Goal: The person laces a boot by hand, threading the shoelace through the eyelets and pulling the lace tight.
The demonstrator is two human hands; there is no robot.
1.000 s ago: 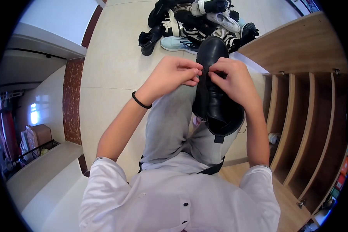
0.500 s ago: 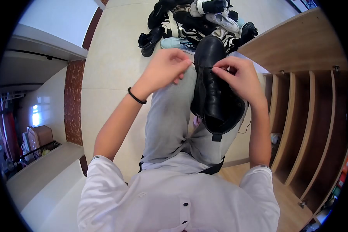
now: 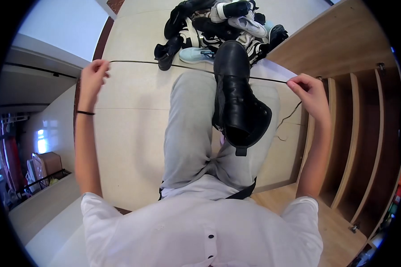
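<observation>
A black leather boot (image 3: 237, 100) rests across my legs, toe pointing away and its opening toward me. A thin black lace (image 3: 160, 63) runs out from both sides of the boot near its front eyelets. My left hand (image 3: 95, 75), far out to the left, pinches the lace's left side. On the right, my right hand (image 3: 308, 91) pinches the other side, and a loose end hangs below those fingers. Between my hands the lace is stretched nearly straight.
A pile of shoes (image 3: 218, 27) lies on the tiled floor beyond the boot, with a black shoe (image 3: 167, 52) at its left edge. To the right stands an open wooden shoe cabinet (image 3: 344, 133). A bin-like pink object (image 3: 50, 163) is at far left.
My hands have moved from close beside the boot far apart to left and right, drawing the lace out taut. The boot has shifted slightly left in view.
</observation>
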